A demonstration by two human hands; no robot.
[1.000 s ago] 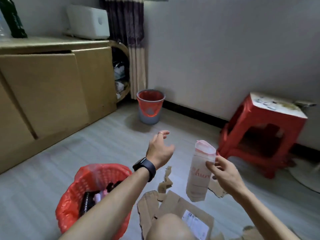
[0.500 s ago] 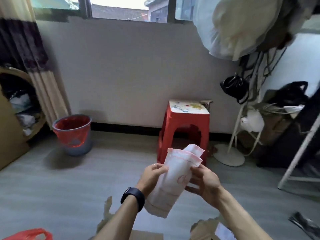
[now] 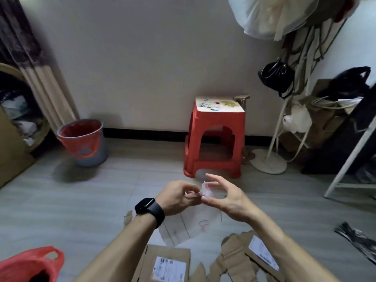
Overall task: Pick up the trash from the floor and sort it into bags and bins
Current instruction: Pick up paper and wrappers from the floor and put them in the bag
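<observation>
- My left hand (image 3: pixel 179 197) is closed in a pinch, with the fingers curled in and nipping the top edge of the plastic bag (image 3: pixel 190 224). There is a ring on one finger and a black watch (image 3: pixel 149 208) on that wrist.
- My right hand (image 3: pixel 228 199) arches over the same top edge. The fingers curve above and the thumb sits beneath, and the bunched, pink-trimmed rim is gripped between them.
- The plastic bag is thin, see-through white. It hangs from both hands in the air above the floor (image 3: pixel 81 200), and its body drops below my wrists (red lettering on it, too blurred to read).
- Beneath the bag and around my forearms, torn cardboard pieces (image 3: pixel 238 259) lie flat on the floor. Two of them bear white shipping labels.
- In the lower left corner is a red bag (image 3: pixel 46 259) with its mouth open and a handle loop up. The contents are dark and I cannot identify them.
- At far left, a grey bin (image 3: pixel 97 153) lined with red plastic stands upright by the wall, near the curtain (image 3: pixel 40 78).
- Straight ahead, beyond my hands, a red stool (image 3: pixel 214 139) with a patterned top stands against the wall.
- At the right edge, a black wrapper (image 3: pixel 358 239) lies on the floor, well apart from both hands.
- At upper right hangs a black handbag (image 3: pixel 276 78).
</observation>
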